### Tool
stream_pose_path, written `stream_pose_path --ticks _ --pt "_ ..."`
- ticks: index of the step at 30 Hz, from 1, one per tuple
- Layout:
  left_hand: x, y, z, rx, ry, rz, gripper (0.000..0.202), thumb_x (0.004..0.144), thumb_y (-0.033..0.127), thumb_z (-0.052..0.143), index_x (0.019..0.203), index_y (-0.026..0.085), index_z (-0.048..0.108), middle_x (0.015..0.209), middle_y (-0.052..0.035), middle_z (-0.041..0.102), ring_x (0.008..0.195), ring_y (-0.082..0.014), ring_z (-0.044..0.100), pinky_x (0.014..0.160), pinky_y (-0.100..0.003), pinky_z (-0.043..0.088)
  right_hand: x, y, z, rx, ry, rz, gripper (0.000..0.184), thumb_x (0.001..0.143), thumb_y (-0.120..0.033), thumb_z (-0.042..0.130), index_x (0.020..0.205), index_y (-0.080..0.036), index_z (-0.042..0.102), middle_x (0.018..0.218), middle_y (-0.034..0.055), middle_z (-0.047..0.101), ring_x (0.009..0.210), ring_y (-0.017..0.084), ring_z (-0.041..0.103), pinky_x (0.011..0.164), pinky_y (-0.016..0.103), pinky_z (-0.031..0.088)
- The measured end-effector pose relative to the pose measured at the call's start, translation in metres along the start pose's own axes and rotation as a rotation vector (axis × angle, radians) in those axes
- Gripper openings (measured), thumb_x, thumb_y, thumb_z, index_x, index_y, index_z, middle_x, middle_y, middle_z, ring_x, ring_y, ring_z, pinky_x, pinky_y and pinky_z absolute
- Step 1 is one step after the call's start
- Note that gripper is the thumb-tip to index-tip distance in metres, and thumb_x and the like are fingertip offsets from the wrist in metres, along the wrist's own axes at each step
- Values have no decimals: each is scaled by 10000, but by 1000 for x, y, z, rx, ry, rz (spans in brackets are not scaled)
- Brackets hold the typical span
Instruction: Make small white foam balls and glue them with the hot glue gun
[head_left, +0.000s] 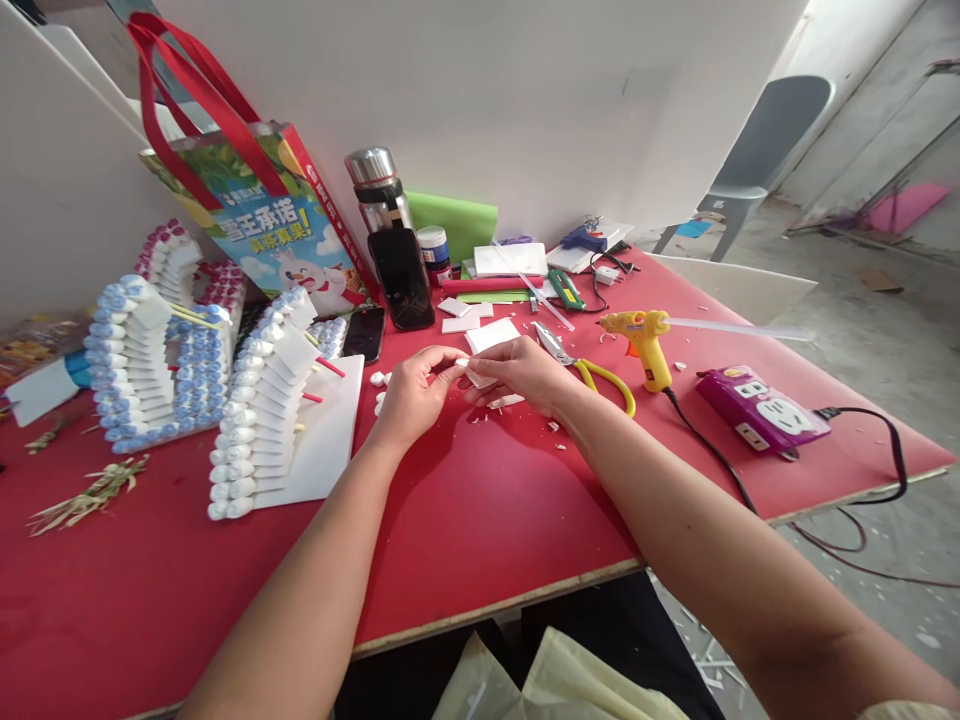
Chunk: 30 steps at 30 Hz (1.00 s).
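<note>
Above the middle of the red table, my left hand (418, 393) and my right hand (523, 372) meet at the fingertips. Between them is a small white piece (480, 379), flat and pale like foam board. Thumb and forefinger of the left hand pinch its left end; the right fingers close round its other side. Small white rounded bits (380, 380) lie beside the left hand, partly hidden by it. Behind the hands rests a white board square (492, 335). Yellow-handled pliers (585, 368) lie just right of the right hand.
At left stand a white stepped model (259, 420) on a board and a blue-and-white one (157, 370). A yellow glue gun (639, 340) and purple power strip (765, 410) with cords lie right. Behind are phones (364, 333), a flask (379, 190) and a shopping bag (277, 220).
</note>
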<state>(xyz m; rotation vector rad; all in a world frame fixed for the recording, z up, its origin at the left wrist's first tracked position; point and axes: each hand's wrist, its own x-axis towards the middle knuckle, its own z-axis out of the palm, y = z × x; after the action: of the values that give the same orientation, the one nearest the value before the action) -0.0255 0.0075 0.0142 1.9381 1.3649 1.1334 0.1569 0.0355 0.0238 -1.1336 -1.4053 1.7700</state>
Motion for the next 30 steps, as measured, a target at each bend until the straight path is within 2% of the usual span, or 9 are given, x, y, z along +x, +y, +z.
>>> stream_pose_path --ticks 6,9,11,13,15,19,21,27,30 --pt "-1 2 1 -114 -4 -61 276 879 444 634 956 194 724 913 -60 733 844 -213 665 797 -313 505 1 3 6 -189 79 -139 197 875 -264 649 732 -145 713 647 72 719 583 184 694 496 245 523" --pt "0 1 5 -213 24 -128 298 842 462 680 927 179 725 883 -65 726 834 -205 655 803 -316 504 2 7 9 -564 208 -344 236 891 -215 565 697 -162 688 602 51 688 572 163 645 539 248 464" --pt "1 -1 9 -306 65 -191 305 810 460 718 898 168 718 858 -63 719 823 -194 652 814 -318 506 3 9 11 -861 302 -500 235 889 -189 551 697 -161 684 660 71 701 648 178 639 604 267 432" --pt "2 -3 11 -379 96 -241 311 787 456 743 885 163 711 835 -58 714 802 -183 649 820 -322 510 3 10 11 -1015 337 -593 226 895 -182 550 721 -156 691 727 93 717 714 194 640 647 280 413" --pt "2 -4 12 -388 92 -248 319 782 459 750 895 163 712 836 -57 714 792 -179 647 824 -326 512 4 11 10 -963 320 -569 227 910 -204 552 741 -161 697 746 84 726 706 184 647 643 270 414" --pt "2 -4 8 -337 54 -210 326 793 468 740 910 164 714 857 -63 715 815 -187 650 834 -329 511 6 13 9 -597 246 -367 200 926 -291 561 809 -182 681 693 34 722 523 135 631 531 232 432" --pt "2 -3 6 -331 48 -198 314 804 461 731 903 164 712 860 -62 711 829 -189 649 839 -326 510 6 14 9 -497 243 -321 177 913 -314 579 816 -185 652 695 32 726 465 125 615 485 226 432" --pt "1 -3 10 -301 106 -178 299 805 461 729 907 180 720 859 -55 714 810 -185 644 796 -310 511 3 13 14 -540 353 -430 155 846 -232 595 697 -190 588 630 13 700 506 132 622 527 224 432" --pt "1 -5 13 -239 164 -146 289 810 464 722 910 192 725 836 -44 709 769 -178 633 754 -303 508 1 12 16 -604 396 -485 125 840 -225 589 725 -191 623 589 -3 678 540 133 614 556 223 407"
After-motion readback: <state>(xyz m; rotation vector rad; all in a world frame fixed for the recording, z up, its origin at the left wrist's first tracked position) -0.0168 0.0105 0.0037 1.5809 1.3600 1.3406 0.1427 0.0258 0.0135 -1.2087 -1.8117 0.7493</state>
